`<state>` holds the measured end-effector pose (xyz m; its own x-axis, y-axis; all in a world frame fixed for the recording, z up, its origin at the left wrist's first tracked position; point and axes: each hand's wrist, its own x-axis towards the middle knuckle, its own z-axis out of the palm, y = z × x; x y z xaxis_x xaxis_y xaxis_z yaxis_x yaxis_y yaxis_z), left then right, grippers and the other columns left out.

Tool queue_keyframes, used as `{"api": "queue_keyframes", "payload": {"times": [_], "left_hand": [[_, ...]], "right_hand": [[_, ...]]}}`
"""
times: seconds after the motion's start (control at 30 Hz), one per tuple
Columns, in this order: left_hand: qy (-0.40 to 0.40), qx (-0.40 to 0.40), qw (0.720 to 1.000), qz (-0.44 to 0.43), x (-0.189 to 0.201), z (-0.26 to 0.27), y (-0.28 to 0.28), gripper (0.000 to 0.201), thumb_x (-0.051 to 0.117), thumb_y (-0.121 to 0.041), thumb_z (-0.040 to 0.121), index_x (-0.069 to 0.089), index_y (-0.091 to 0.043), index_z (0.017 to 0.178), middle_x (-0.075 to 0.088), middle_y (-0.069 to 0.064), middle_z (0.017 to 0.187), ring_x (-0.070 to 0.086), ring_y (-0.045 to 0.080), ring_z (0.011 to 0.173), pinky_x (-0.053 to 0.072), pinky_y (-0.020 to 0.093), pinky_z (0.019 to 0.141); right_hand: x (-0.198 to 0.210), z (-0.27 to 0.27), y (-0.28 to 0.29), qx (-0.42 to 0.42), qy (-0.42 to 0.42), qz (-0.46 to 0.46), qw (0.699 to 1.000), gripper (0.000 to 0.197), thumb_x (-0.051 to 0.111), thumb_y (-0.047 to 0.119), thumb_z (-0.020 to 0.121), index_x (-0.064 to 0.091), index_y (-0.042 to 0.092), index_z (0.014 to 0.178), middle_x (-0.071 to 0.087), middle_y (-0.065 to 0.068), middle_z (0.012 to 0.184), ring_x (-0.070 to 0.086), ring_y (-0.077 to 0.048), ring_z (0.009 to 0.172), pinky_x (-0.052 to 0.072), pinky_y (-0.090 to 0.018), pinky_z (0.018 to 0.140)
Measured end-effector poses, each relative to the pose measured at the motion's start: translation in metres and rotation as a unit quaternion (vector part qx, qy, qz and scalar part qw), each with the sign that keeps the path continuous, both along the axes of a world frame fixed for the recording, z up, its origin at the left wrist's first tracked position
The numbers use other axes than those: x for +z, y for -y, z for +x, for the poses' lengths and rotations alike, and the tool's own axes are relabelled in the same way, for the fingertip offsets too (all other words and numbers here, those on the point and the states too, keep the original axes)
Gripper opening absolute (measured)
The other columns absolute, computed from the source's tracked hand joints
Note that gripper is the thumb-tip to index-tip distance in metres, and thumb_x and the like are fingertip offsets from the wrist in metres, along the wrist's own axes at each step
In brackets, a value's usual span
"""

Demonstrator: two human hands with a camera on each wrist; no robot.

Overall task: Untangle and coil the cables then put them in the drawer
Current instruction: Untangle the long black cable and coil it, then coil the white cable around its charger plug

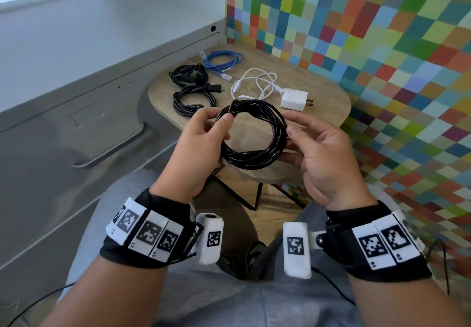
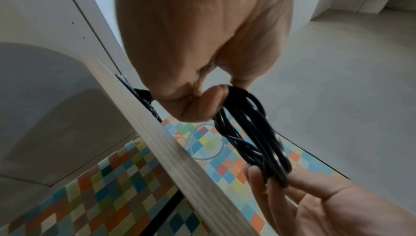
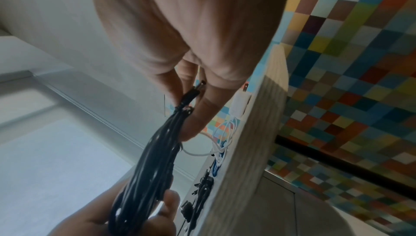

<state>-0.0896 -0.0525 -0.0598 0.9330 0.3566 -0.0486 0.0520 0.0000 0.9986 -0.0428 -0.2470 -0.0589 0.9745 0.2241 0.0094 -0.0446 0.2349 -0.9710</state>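
Observation:
A black cable [image 1: 254, 159] wound into a round coil hangs in the air over the near edge of the small wooden table [image 1: 321, 89]. My left hand [image 1: 221, 122] pinches the coil's left side between thumb and fingers. On the coil's right side, my right hand [image 1: 290, 133] grips it with the thumb on top. The left wrist view shows the same coil [image 2: 247, 133] held in my left hand [image 2: 221, 97]. In the right wrist view a plug tip [image 3: 198, 86] sticks out between the fingers of my right hand [image 3: 191, 108].
On the table lie a blue network cable [image 1: 224, 61], two black coiled cables [image 1: 190, 74] [image 1: 193, 98], and a loose white cable [image 1: 257, 84] with its white charger [image 1: 293, 98]. A grey drawer cabinet [image 1: 76, 122] with a shut drawer and handle [image 1: 112, 148] stands to the left. A chequered wall is on the right.

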Motion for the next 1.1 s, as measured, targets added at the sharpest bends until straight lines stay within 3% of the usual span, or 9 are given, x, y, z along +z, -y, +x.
{"api": "queue_keyframes", "payload": {"times": [0.1,0.17,0.3,0.43,0.57,0.7,0.8,0.97,1.1], "left_hand": [[-0.014,-0.007,1.0,-0.004,-0.004,0.001,-0.001,0.023,0.062,-0.027,0.102,0.066,-0.022,0.124,0.064,0.002,0.099,0.051,0.009,0.06,0.044,0.026,0.052],[-0.019,-0.016,1.0,-0.005,-0.007,0.002,-0.001,0.025,0.063,-0.022,0.102,0.067,-0.022,0.126,0.067,0.005,0.103,0.054,0.011,0.061,0.046,0.029,0.055],[-0.034,-0.039,0.999,0.005,-0.006,0.003,-0.002,0.029,0.06,-0.014,0.101,0.069,-0.02,0.128,0.069,0.0,0.083,0.053,0.015,0.06,0.049,0.03,0.059],[-0.039,-0.043,0.998,0.029,-0.003,0.001,-0.001,0.033,0.059,-0.009,0.1,0.068,-0.023,0.128,0.067,-0.001,0.084,0.053,0.012,0.059,0.052,0.028,0.062],[-0.033,-0.028,0.998,0.042,-0.004,0.001,-0.004,0.039,0.062,-0.01,0.098,0.064,-0.023,0.134,0.07,-0.002,0.109,0.058,0.009,0.06,0.056,0.026,0.065],[-0.019,0.008,0.996,0.084,-0.004,0.002,-0.014,0.038,0.063,-0.013,0.099,0.063,-0.024,0.135,0.068,-0.008,0.116,0.062,0.003,0.059,0.056,0.02,0.063],[-0.001,0.042,0.995,0.089,-0.005,0.003,-0.023,0.035,0.063,-0.014,0.1,0.065,-0.027,0.132,0.069,-0.009,0.117,0.072,0.012,0.072,0.063,0.034,0.076],[0.019,0.061,0.992,0.107,-0.01,0.004,-0.029,0.028,0.07,-0.021,0.094,0.07,-0.037,0.118,0.073,-0.001,0.111,0.074,0.01,0.087,0.06,0.035,0.088],[0.029,0.053,0.984,0.166,-0.009,0.004,-0.026,0.023,0.074,-0.022,0.092,0.073,-0.038,0.108,0.057,-0.013,0.127,0.066,0.002,0.104,0.058,0.031,0.096]], "right_hand": [[-0.004,0.001,0.001,-0.029,0.005,-0.062,0.998,0.022,0.061,0.003,0.102,0.074,0.014,0.116,0.08,-0.005,0.098,0.077,-0.022,0.086,0.059,-0.032,0.061],[-0.006,0.004,0.004,-0.05,0.018,-0.122,0.991,0.02,0.065,0.007,0.101,0.076,0.02,0.113,0.078,0.004,0.083,0.068,-0.014,0.067,0.054,-0.031,0.053],[-0.01,0.01,0.007,-0.059,0.005,-0.149,0.987,0.02,0.066,0.006,0.1,0.076,0.021,0.109,0.065,0.0,0.065,0.056,-0.013,0.052,0.051,-0.03,0.047],[-0.011,0.011,0.007,-0.047,-0.017,-0.146,0.988,0.021,0.064,0.002,0.1,0.075,0.016,0.111,0.07,-0.006,0.077,0.063,-0.009,0.061,0.059,-0.028,0.056],[-0.011,0.011,0.007,-0.034,-0.031,-0.135,0.99,0.022,0.062,0.002,0.101,0.076,0.018,0.107,0.074,-0.012,0.102,0.072,-0.014,0.074,0.063,-0.034,0.071],[-0.004,0.008,0.006,-0.006,-0.01,-0.162,0.987,0.024,0.065,0.006,0.101,0.075,0.023,0.114,0.072,-0.002,0.116,0.076,-0.02,0.087,0.062,-0.034,0.072],[0.014,0.015,0.008,-0.025,0.057,-0.271,0.96,0.02,0.068,0.017,0.1,0.076,0.032,0.109,0.073,0.01,0.113,0.074,-0.014,0.09,0.059,-0.03,0.064],[0.051,0.054,0.001,-0.063,0.162,-0.407,0.897,0.012,0.072,0.025,0.096,0.076,0.034,0.104,0.071,0.014,0.1,0.066,-0.015,0.095,0.055,-0.033,0.087],[0.057,0.102,-0.019,0.03,0.217,-0.573,0.79,0.041,0.073,0.025,0.094,0.066,0.033,0.134,0.057,-0.002,0.149,0.052,-0.024,0.138,0.04,-0.034,0.111]]}}
